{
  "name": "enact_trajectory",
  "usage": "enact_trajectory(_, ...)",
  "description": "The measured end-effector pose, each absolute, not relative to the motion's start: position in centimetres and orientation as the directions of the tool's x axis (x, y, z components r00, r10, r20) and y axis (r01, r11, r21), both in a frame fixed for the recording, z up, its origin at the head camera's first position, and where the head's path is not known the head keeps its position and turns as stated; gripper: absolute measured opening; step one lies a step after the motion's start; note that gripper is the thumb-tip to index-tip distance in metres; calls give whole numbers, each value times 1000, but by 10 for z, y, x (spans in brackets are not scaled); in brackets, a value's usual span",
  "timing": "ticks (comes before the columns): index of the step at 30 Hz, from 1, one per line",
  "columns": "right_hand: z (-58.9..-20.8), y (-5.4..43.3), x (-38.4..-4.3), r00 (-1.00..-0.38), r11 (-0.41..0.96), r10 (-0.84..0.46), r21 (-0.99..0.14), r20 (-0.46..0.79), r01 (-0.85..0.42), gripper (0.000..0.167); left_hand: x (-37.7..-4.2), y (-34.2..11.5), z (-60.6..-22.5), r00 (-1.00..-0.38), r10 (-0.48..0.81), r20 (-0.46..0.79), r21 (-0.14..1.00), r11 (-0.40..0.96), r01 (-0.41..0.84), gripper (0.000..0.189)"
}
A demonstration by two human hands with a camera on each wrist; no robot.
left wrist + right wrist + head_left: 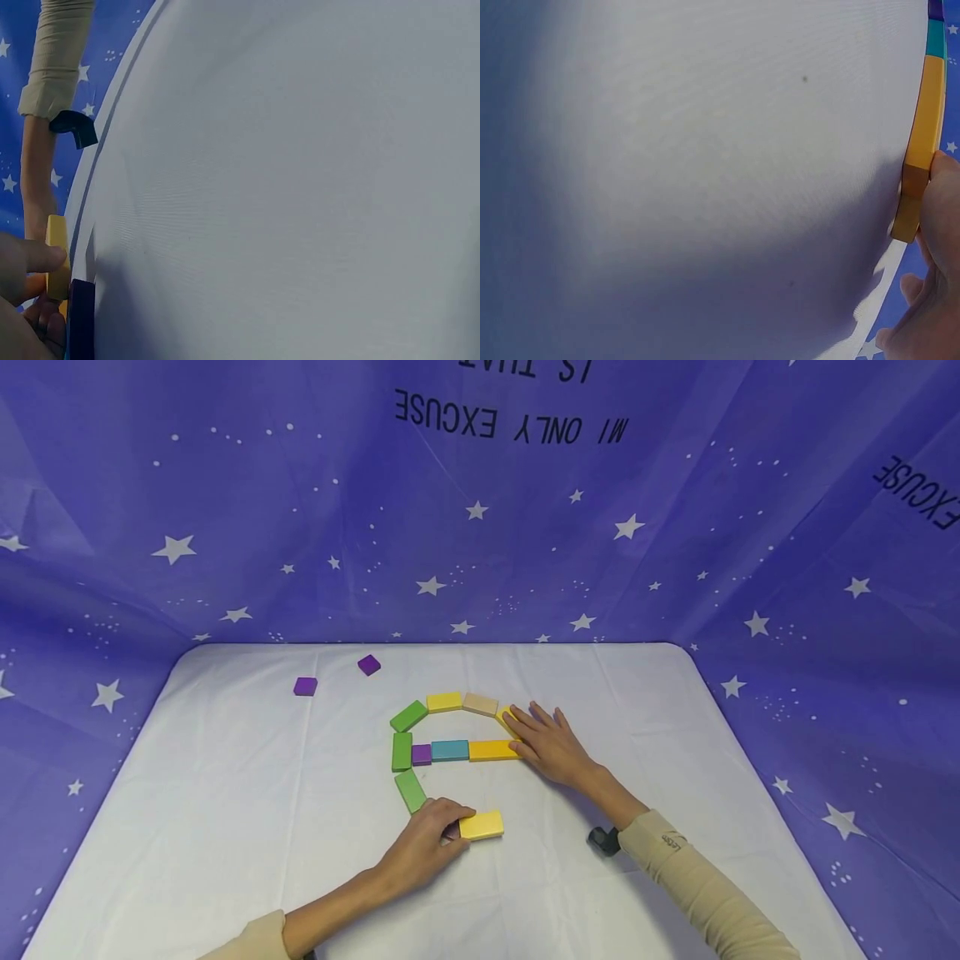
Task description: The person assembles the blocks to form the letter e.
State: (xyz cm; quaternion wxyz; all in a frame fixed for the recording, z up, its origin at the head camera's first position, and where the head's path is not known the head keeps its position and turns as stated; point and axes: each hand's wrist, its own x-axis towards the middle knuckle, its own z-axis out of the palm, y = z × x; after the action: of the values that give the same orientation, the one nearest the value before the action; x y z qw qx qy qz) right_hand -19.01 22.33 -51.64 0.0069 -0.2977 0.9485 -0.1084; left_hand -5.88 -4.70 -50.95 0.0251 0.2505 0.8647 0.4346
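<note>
My left hand [422, 852] pinches the left end of a yellow block [483, 825] between thumb and forefinger, at the lower end of a curve of blocks. A dark purple block [81, 322] is by those fingers in the left wrist view; the hand mostly covers it in the head view. With fingers spread, my right hand [553, 748] touches a yellow block [507, 718] on the upper right of the curve. Its thumb is at the right end of a long orange-yellow block [491, 751]. A teal block [450, 751] and small purple block [422, 755] continue that row leftward.
Green blocks [402, 752] form the curve's left side; a yellow block [444, 702] and a tan block [480, 704] form its top. Two loose purple blocks [305, 686] lie farther back left on the white table [187, 827]. Starry blue cloth [480, 552] hangs behind.
</note>
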Motion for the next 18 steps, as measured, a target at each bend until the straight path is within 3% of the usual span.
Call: enact_trajectory(18, -516, 223, -190, -822, 798, -567, -213, 53, -564, 54, -55, -41, -515, -851, 499, 166, 725, 523, 448, 34)
